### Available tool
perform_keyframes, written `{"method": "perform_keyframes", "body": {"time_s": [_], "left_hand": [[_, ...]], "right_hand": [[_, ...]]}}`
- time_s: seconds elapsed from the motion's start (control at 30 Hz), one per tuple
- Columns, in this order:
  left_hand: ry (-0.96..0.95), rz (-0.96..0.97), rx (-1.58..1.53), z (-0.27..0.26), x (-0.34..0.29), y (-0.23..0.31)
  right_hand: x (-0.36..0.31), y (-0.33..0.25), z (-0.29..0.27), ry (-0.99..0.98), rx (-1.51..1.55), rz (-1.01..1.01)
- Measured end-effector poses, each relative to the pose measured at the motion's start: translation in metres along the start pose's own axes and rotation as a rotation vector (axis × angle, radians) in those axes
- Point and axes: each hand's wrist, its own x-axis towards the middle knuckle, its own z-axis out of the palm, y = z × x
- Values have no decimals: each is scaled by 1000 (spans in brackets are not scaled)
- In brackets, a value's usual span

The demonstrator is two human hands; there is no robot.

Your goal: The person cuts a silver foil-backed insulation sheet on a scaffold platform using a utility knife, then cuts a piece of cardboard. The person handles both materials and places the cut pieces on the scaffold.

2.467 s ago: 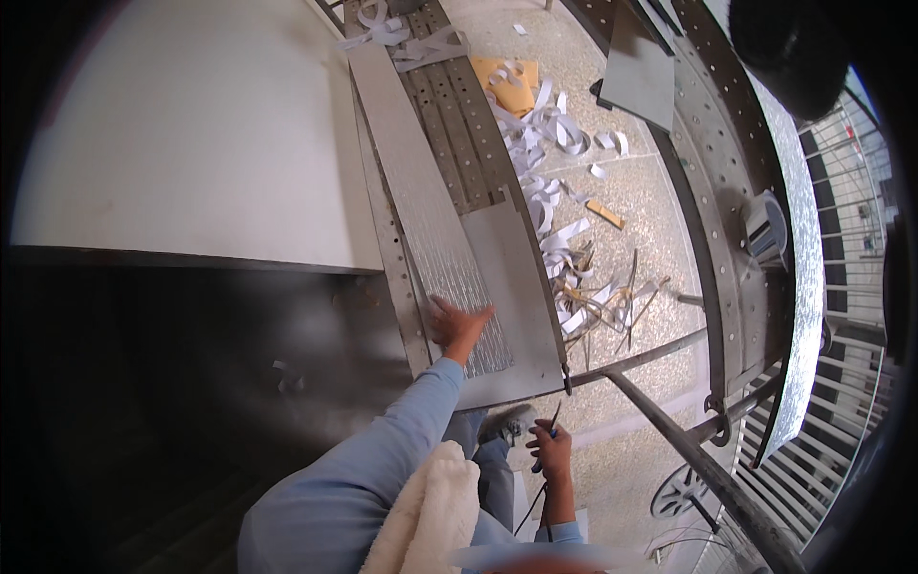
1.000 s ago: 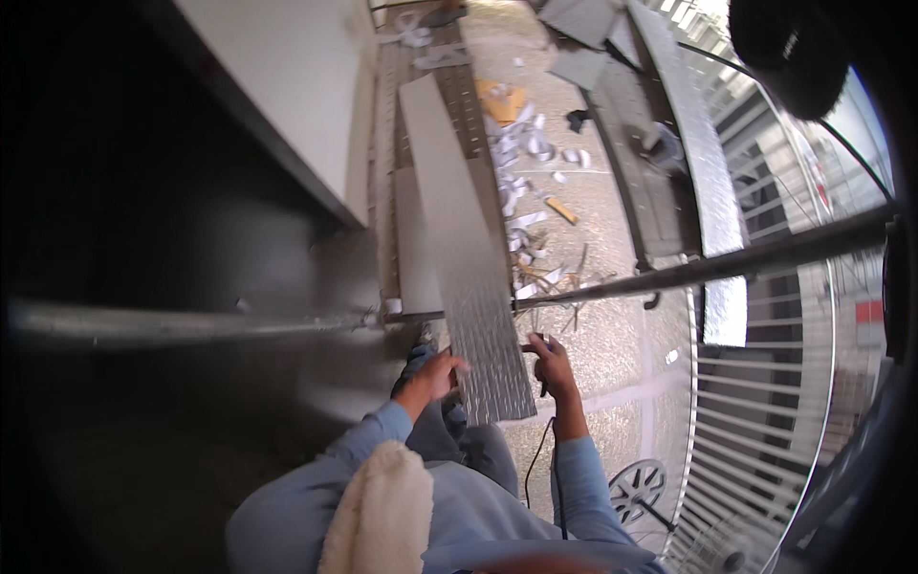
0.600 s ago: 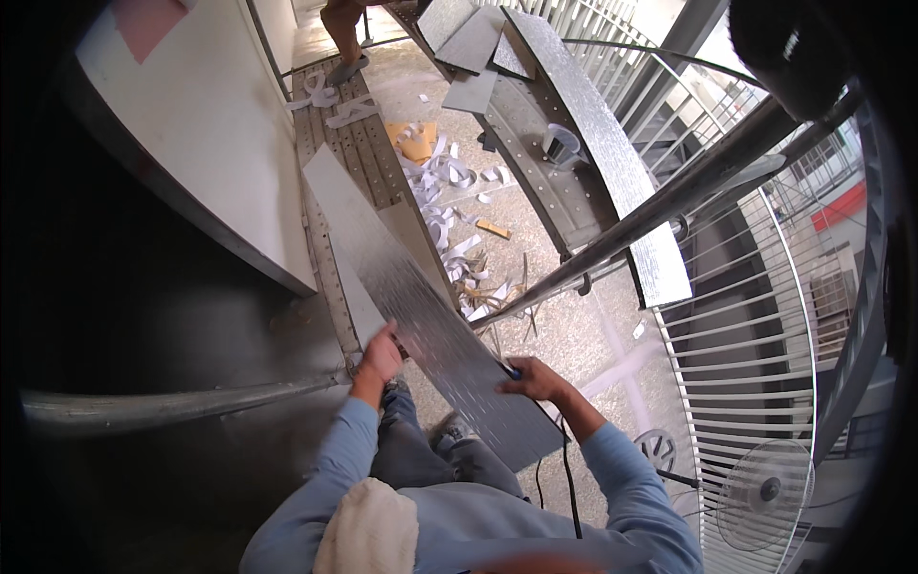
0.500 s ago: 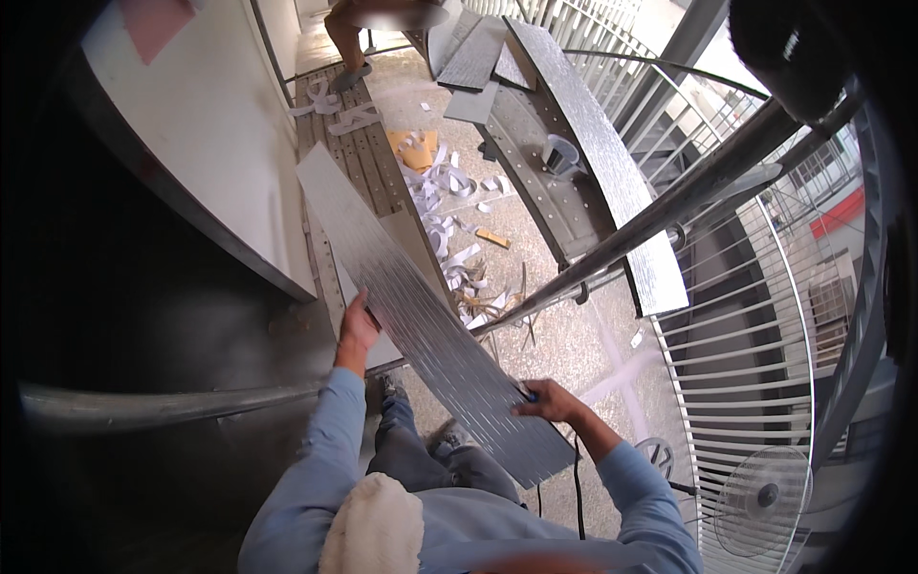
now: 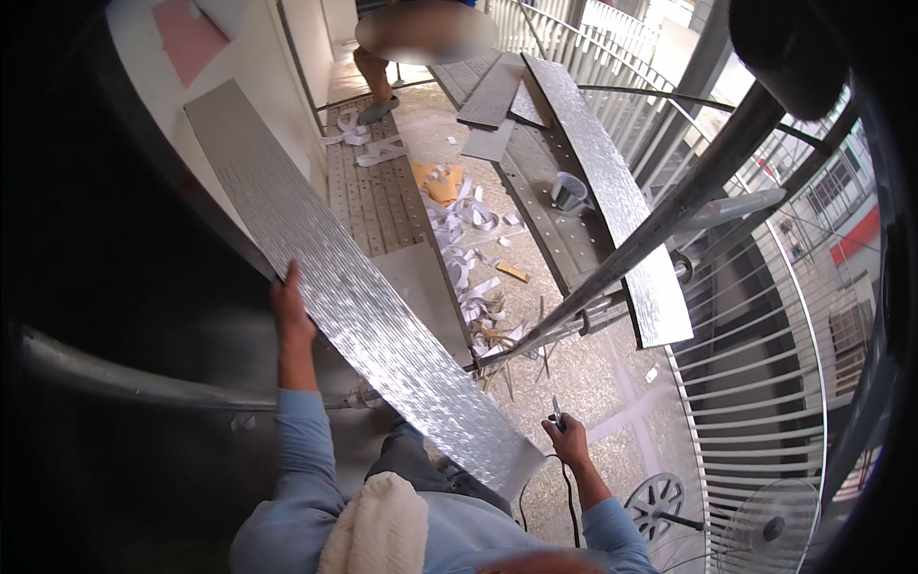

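A long grey panel strip with a shiny, ribbed silver face slants across in front of me, from upper left down to near my body. My left hand grips its left edge around the middle, thumb on the face and the other fingers hidden beneath. My right hand, closed around a small knife with its blade pointing up and away, is just right of the strip's near end and apart from it. A dark cord hangs below that hand.
Perforated metal scaffold planks lie ahead, with paper scraps beside them. Another silver strip and a grey bucket rest on the right platform. A steel pole crosses there. A fan stands lower right; another person's leg shows far ahead.
The panel strip has swung left and tilted, its silver face catching more light. My left hand has moved left with it. My right hand has come off its edge, with the knife now showing.
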Motion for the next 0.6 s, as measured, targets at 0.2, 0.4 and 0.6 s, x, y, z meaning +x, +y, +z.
{"method": "perform_keyframes", "body": {"time_s": [0.2,0.4,0.6], "left_hand": [[-12,255,157,7,6,107],[64,664,212,35,-31,84],[351,596,98,16,-4,72]], "right_hand": [[26,15,17,-410,119,63],[65,19,33,-359,161,56],[77,4,34,-297,242,23]]}}
